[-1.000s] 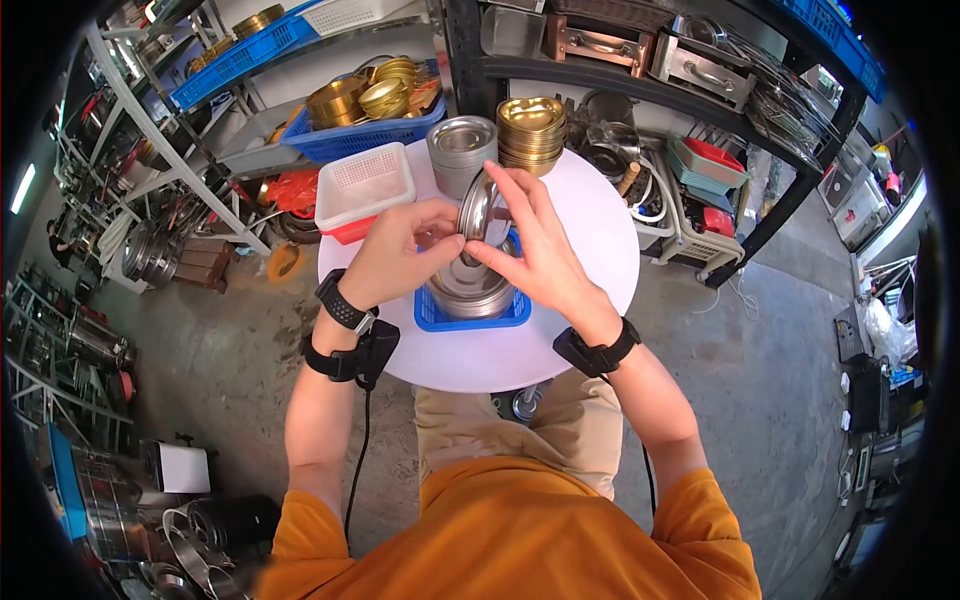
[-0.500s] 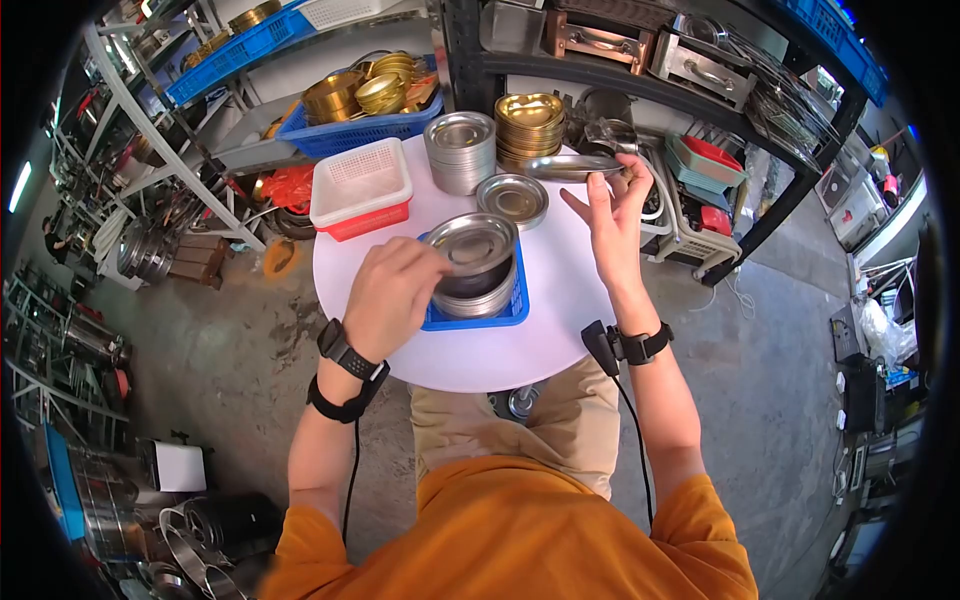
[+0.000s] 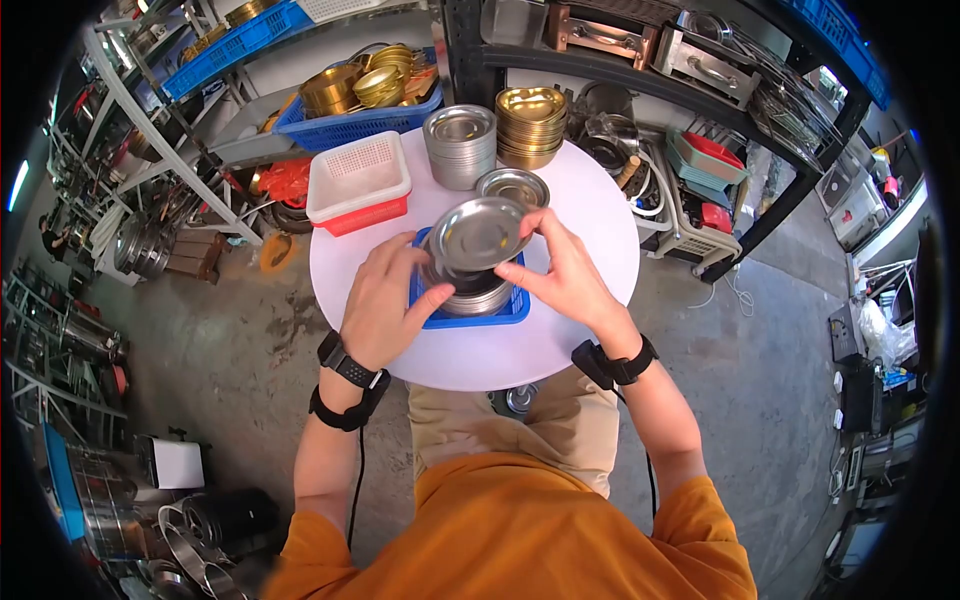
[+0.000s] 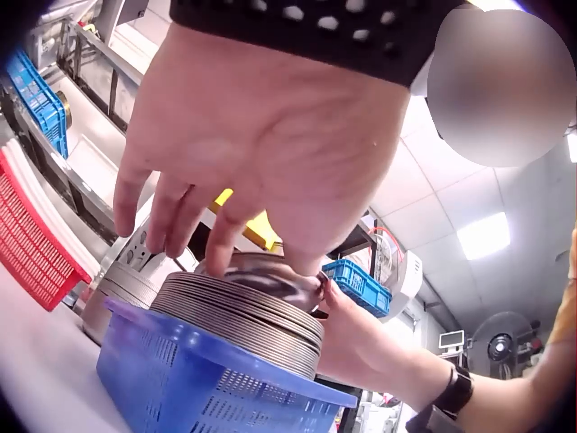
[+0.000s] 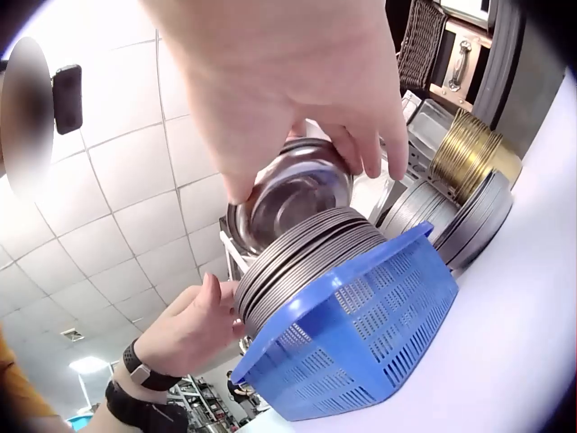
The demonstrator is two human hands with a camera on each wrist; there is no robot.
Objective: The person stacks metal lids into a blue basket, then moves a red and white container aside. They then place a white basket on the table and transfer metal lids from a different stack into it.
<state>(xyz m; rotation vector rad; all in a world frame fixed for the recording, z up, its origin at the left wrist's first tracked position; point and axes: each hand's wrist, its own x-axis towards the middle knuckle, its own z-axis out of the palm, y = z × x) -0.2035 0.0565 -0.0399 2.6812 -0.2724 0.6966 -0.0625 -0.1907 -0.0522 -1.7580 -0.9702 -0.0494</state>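
Observation:
A round steel plate (image 3: pixel 480 234) is held by its right edge in my right hand (image 3: pixel 575 285), tilted above a stack of steel plates (image 3: pixel 478 300) in a blue basket (image 3: pixel 513 308). The right wrist view shows the thumb and fingers of my right hand (image 5: pixel 288 90) at opposite sides of the held plate (image 5: pixel 293 203). My left hand (image 3: pixel 385 305) is at the left side of the stack, thumb and fingers spread apart. In the left wrist view, its fingers hang over the stacked plates (image 4: pixel 239 316); whether they touch metal is unclear.
Behind the basket, a single steel plate (image 3: pixel 515 187) lies near a tall silver stack (image 3: pixel 460 150) and a gold stack (image 3: pixel 530 130). A white basket in a red one (image 3: pixel 365 215) stands at the table's back left. Loaded shelves (image 3: pixel 620 85) rise behind the white table (image 3: pixel 590 225).
My right hand has brought its plate from the right side over the blue basket. My left hand's fingers have spread, and the plate it held tilted over the stack is no longer raised there.

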